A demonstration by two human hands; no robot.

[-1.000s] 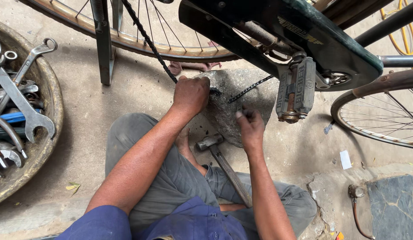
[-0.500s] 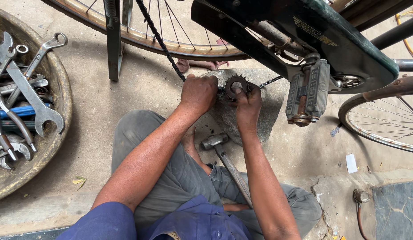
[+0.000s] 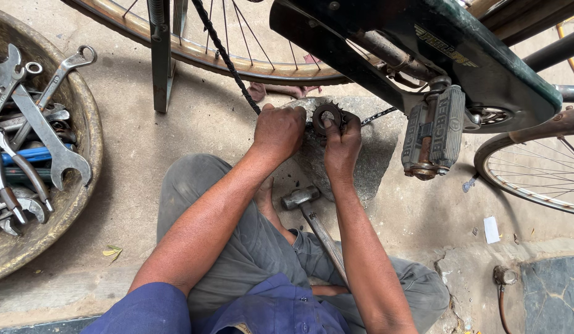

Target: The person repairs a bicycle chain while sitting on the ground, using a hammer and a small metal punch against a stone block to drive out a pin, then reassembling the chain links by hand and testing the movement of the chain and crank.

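Both hands meet on a stone block [image 3: 367, 161] under the bicycle: the right hand [image 3: 342, 145] pinches the sprocket [image 3: 327, 115], and the left hand [image 3: 279, 130] closes beside it near the chain [image 3: 228, 59]. Step in hand appears to be seating the sprocket; steady alignment is required. A hammer [image 3: 302, 198] lies near.

This is a roadside or courtyard bicycle repair spot, worked at ground level. A bicycle stands over a rough concrete floor [image 3: 194, 130], its spoked wheel [image 3: 237, 55], chain guard [image 3: 435, 55] and pedal [image 3: 434, 133] close overhead. A shallow, worn metal basin [image 3: 83, 161] holds a heap of greasy spanners [image 3: 36, 117]. A hammer [image 3: 302, 198] lies on the ground beside a flat stone [image 3: 367, 161] serving as an anvil. Another wheel [image 3: 534, 161] stands at the right.
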